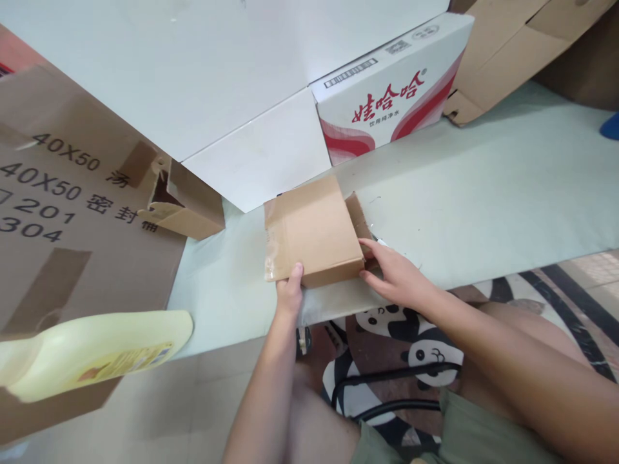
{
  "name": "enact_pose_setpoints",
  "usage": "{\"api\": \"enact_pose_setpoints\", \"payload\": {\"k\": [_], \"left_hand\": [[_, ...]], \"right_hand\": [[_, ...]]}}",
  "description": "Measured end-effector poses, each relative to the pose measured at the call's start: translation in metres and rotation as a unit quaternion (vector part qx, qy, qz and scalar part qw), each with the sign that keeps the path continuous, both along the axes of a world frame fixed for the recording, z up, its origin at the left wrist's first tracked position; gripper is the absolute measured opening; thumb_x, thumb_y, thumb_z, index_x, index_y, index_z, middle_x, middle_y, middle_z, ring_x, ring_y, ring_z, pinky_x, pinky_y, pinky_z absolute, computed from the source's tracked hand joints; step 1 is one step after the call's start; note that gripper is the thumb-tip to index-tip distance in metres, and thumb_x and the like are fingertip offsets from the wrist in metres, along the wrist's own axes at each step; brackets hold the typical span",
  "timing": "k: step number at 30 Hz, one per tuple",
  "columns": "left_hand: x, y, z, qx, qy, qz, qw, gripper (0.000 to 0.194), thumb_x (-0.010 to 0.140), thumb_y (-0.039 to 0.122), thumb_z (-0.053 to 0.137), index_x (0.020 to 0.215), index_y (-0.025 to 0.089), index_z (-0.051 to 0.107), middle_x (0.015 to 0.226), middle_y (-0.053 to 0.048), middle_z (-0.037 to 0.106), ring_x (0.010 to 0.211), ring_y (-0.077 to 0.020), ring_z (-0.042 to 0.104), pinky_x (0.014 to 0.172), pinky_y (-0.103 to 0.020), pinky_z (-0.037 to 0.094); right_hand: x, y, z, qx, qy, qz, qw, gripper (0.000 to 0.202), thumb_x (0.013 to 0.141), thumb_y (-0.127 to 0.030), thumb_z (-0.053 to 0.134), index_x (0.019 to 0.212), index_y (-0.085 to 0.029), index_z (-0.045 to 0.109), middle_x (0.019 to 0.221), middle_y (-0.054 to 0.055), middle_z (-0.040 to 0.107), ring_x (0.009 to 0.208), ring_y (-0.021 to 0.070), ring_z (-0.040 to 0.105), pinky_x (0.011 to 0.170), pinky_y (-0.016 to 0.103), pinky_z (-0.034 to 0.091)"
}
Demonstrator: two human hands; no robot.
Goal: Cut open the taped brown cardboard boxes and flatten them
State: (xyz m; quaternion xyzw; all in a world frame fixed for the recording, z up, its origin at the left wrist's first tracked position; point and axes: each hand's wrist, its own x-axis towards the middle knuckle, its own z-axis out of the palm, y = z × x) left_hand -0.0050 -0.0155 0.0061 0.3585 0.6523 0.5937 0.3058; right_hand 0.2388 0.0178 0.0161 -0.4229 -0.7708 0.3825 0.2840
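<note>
A small brown cardboard box (314, 222) lies on the pale table in front of me, with a flap standing out at its right end. Clear tape shows along its left edge. My left hand (290, 290) grips the near side, thumb on top and the other fingers hidden beneath or behind. At the right end, my right hand (389, 270) has its thumb and fingers around the near corner, beside the open flap (356, 216). What is inside the box cannot be seen. A small white and dark item (381, 241), partly hidden, lies just behind my right hand.
Behind the box stand a white panel (261, 151) and a white-and-red carton (387, 103). An open small box (188, 200), a large printed carton (62, 193) and a pale yellow bottle (106, 351) are at left. More cardboard (512, 51) leans at the back right.
</note>
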Motion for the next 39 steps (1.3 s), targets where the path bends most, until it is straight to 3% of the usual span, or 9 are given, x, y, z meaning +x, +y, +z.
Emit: {"api": "enact_pose_setpoints", "payload": {"k": [26,31,39], "left_hand": [[0.0016,0.0000,-0.0015,-0.005,-0.017,-0.002,1.000,0.065,0.065,0.057,0.076,0.117,0.019,0.068,0.132,-0.013,0.067,0.143,-0.0322,0.045,0.123,-0.042,0.029],[0.0023,0.0003,-0.0005,-0.006,-0.023,0.011,1.000,0.060,0.065,0.055,0.076,0.112,0.019,0.068,0.130,-0.013,0.068,0.147,-0.0325,0.040,0.124,-0.043,0.029],[0.0037,-0.0009,0.0010,-0.011,-0.042,0.025,0.999,0.060,0.061,0.053,0.079,0.109,0.018,0.068,0.130,-0.013,0.068,0.144,-0.0335,0.043,0.123,-0.041,0.031]], "right_hand": [[-0.0012,-0.0022,0.0009,-0.014,-0.012,-0.007,1.000,0.058,0.088,-0.026,0.053,0.144,-0.019,0.041,0.113,0.014,0.068,0.103,0.0327,0.067,0.090,0.055,0.055],[-0.0017,-0.0020,0.0010,-0.010,-0.014,-0.009,1.000,0.059,0.087,-0.025,0.053,0.144,-0.017,0.040,0.114,0.015,0.068,0.105,0.0331,0.065,0.092,0.055,0.054],[-0.0013,-0.0025,0.0027,-0.010,-0.025,-0.011,1.000,0.059,0.087,-0.027,0.053,0.145,-0.017,0.041,0.115,0.015,0.068,0.106,0.0331,0.064,0.091,0.053,0.053]]}}
